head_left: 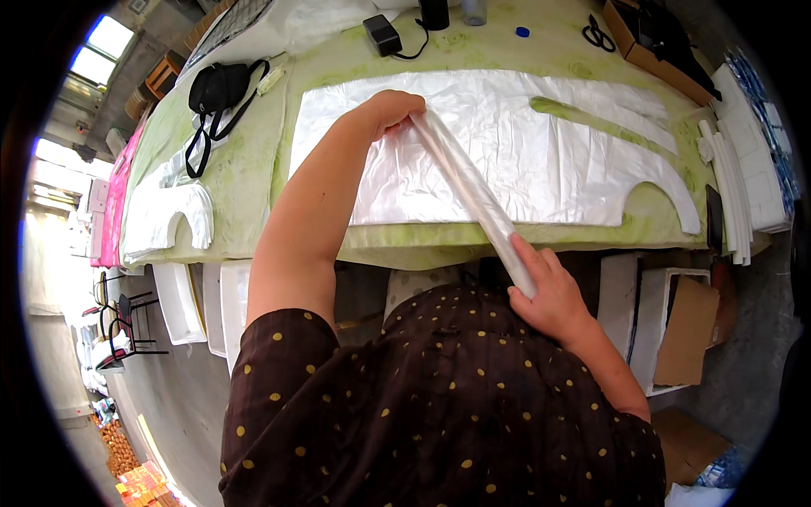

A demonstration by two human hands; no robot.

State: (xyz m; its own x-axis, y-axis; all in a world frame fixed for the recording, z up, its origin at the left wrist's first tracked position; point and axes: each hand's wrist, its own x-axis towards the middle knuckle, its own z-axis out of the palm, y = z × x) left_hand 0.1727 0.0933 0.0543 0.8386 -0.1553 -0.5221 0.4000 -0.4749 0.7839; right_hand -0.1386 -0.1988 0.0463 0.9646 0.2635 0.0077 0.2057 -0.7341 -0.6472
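Stretching diagonally between the two hands is a rolled-up translucent plastic bag, twisted into a long narrow tube that runs from the far middle of the desk back toward the person's body. The left hand has its grip closed around the far end of the roll, fingers curled over it just above the sheet underneath, and the right hand has its grip wrapped around the near end, held off the desk's front edge close to the brown dotted blouse. Directly beneath the roll lies a flat stack of white plastic bags, spread wide across the green patterned desk, with handle cut-outs showing at its right end. To the left on the same desk lies a smaller white bag near the front corner, and beyond it a black pouch with a strap. Along the far edge sit a black power adapter with its cord, a small blue cap and a pair of black scissors. At the right end, stacks of white sheets lie beside an open cardboard box. Under the desk stand white foam boxes on the left and a carton on the right.
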